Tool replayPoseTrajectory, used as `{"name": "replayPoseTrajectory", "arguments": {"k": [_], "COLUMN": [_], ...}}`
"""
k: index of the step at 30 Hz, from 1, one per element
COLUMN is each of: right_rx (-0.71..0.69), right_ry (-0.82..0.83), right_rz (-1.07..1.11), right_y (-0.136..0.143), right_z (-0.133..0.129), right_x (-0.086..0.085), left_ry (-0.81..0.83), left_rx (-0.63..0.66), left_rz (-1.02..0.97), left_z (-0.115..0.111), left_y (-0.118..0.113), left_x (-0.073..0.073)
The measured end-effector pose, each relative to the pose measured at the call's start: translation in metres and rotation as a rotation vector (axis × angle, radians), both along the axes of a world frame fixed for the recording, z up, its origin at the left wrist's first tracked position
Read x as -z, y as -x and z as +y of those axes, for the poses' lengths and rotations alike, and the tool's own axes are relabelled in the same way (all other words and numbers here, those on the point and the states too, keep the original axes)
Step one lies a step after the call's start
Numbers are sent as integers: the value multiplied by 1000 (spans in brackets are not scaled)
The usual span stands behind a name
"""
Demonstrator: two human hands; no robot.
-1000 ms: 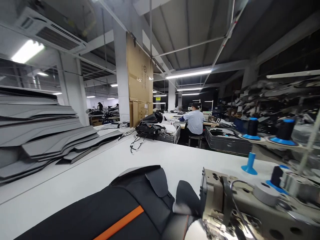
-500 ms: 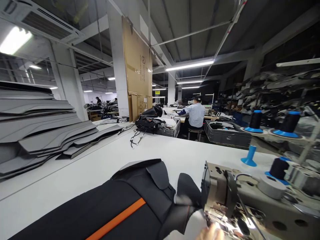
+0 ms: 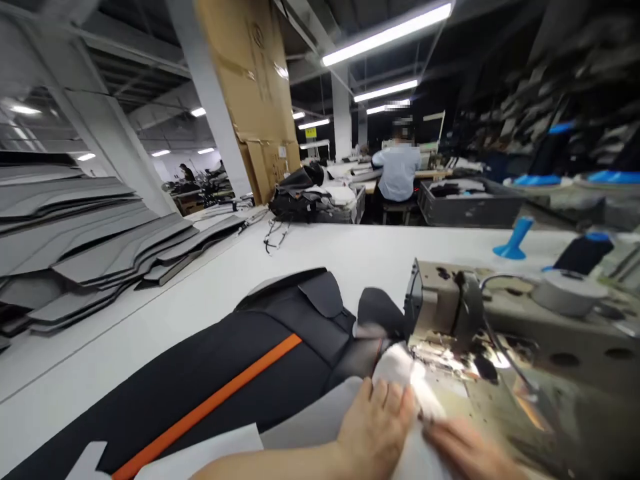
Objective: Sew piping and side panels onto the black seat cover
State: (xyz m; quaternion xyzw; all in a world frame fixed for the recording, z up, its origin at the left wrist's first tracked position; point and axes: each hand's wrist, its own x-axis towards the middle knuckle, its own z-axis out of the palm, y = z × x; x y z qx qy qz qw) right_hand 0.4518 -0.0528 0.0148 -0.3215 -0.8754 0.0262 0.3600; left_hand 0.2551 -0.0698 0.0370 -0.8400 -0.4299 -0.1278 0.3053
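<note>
Left hand (image 3: 375, 427) lies palm-down on white lining (image 3: 394, 363), its fingers close together and pressing on the material; whether it also pinches a fold cannot be told. Right hand (image 3: 465, 447), blurred, meets the edge of the same lining with its fingertips; how firmly it holds cannot be made out. Both hands are at the near left side of the sewing machine (image 3: 436, 303), whose lit needle area is just beyond the right fingertips. The lining lies directly left of that area and adjoins a black cover (image 3: 240, 360), which stretches leftward from the sewing machine across the white table (image 3: 350, 250). An orange strip (image 3: 215, 403) runs diagonally along the cover; a grey piece (image 3: 310, 417) lies beside the left hand, over the cover's near edge. A pale round roll (image 3: 570, 293) rests on top of the sewing machine, and a blue stand (image 3: 517, 240) is upright behind it. Layered grey panels (image 3: 100, 233) are stacked well to its left. Farther behind the sewing machine are a tall cardboard sheet (image 3: 250, 80), to the left, a seated person (image 3: 400, 170) in a light shirt, and a grey bin (image 3: 465, 208) of dark pieces.
</note>
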Motion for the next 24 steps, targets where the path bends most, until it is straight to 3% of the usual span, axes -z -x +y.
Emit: {"name": "replayPoseTrajectory", "arguments": {"k": [3, 6, 10, 17, 20, 24], "right_rx": [50, 138, 159, 300, 336, 276], "right_ry": [116, 143, 167, 164, 193, 251], "right_rz": [-57, -132, -117, -314, -314, -307], "right_y": [-1, -1, -3, -10, -10, -9], "right_z": [11, 13, 10, 14, 14, 14], "right_x": [8, 10, 11, 11, 9, 7], "left_ry": [193, 341, 432, 656, 812, 1002], "left_rx": [-46, 30, 70, 79, 61, 26], "left_rz": [26, 51, 74, 118, 40, -199], "left_z": [7, 21, 27, 27, 34, 43], "left_y": [-5, -15, -16, -17, -11, 1], "left_x": [-14, -15, -16, -28, -35, -43]}}
